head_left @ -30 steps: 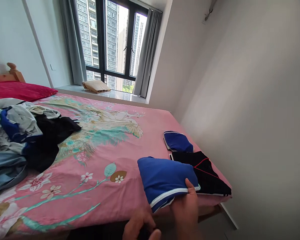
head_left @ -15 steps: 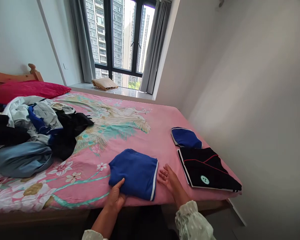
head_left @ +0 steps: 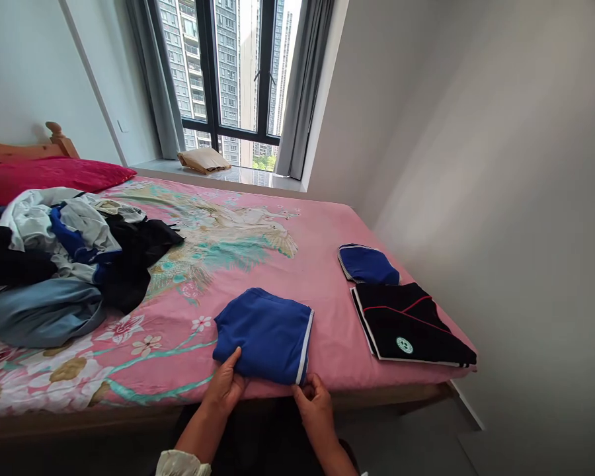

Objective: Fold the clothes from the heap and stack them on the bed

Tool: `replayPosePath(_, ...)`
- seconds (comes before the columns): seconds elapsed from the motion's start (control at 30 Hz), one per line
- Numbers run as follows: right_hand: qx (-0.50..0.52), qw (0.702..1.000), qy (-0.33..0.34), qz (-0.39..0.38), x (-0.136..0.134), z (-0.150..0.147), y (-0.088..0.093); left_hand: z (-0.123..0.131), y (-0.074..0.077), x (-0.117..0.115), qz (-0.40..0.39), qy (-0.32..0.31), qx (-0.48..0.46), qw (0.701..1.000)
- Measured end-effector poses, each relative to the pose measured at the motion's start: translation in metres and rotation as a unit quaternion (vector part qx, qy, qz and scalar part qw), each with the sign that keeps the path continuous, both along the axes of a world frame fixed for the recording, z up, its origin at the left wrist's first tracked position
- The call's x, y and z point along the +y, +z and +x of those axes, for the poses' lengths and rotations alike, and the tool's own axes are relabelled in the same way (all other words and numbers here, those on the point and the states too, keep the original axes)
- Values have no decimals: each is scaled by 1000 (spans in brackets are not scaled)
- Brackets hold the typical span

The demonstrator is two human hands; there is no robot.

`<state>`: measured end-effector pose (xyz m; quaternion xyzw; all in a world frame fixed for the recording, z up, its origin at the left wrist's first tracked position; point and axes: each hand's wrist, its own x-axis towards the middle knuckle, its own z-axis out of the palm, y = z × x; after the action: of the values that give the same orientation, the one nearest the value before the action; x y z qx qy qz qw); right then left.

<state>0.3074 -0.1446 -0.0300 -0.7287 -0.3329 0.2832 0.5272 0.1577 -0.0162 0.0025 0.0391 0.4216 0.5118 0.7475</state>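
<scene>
A folded blue garment with a white edge stripe (head_left: 265,334) lies on the pink flowered bedsheet (head_left: 238,258) near the bed's front edge. My left hand (head_left: 224,387) grips its near left corner, thumb on top. My right hand (head_left: 313,403) pinches its near right corner by the white stripe. To the right lie a folded black garment with red trim and a round badge (head_left: 410,325) and, behind it, a smaller folded blue piece (head_left: 367,264).
A heap of unfolded clothes in grey, blue and black (head_left: 59,261) fills the bed's left side, with a red pillow (head_left: 49,177) behind it. A tan bag (head_left: 203,160) rests on the window sill. A white wall runs along the right of the bed.
The blue garment came from beside the black one to the bed's front middle. Since half a second ago my right hand left the sheet and closed on its near right corner.
</scene>
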Motion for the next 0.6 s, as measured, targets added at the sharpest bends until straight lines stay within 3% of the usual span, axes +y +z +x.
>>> replayPosePath(0.27, -120, 993, -6, -22, -10, 25, 4, 0, -6, 3, -13, 15, -3, 1000)
replayPosePath(0.4, -170, 985, 3, -12, -13, 16, 11, -2, -5, 2, -8, 8, -12, 1000)
replayPosePath(0.6, -276, 959, -1, -62, -1, 1, 13, -2, -3, 1, -7, 2, -11, 1000)
